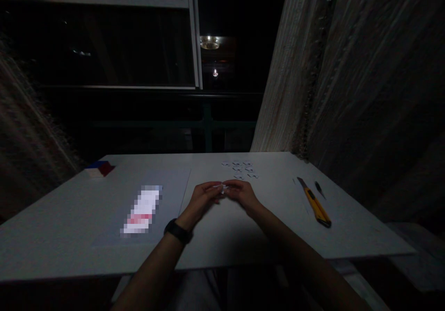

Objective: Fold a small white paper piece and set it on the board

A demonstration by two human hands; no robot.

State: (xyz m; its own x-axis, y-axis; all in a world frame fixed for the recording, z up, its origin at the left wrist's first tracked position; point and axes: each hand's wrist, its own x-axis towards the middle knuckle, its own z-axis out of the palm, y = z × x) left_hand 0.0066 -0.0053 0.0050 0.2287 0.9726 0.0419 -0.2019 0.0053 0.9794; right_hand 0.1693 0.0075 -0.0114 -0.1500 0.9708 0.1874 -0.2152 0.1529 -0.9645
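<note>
My left hand (206,195), with a dark watch (178,231) on its wrist, and my right hand (241,193) meet over the middle of the white table (222,237). Between their closed fingertips is a small white piece (223,188), which looks like paper; the fingers cover most of it. Just beyond my right hand, several small white pieces with dark marks (238,169) lie in loose rows on the tabletop. Both hands are closed, thumbs and forefingers pinched on the same piece.
A lit phone-like screen (142,211), blurred out, lies on a large pale sheet (174,195) at left. A coloured cube (98,168) sits at the far left. To the right are a yellow utility knife (314,204) and a small dark pointed tool (319,188). Curtains (278,79) hang behind.
</note>
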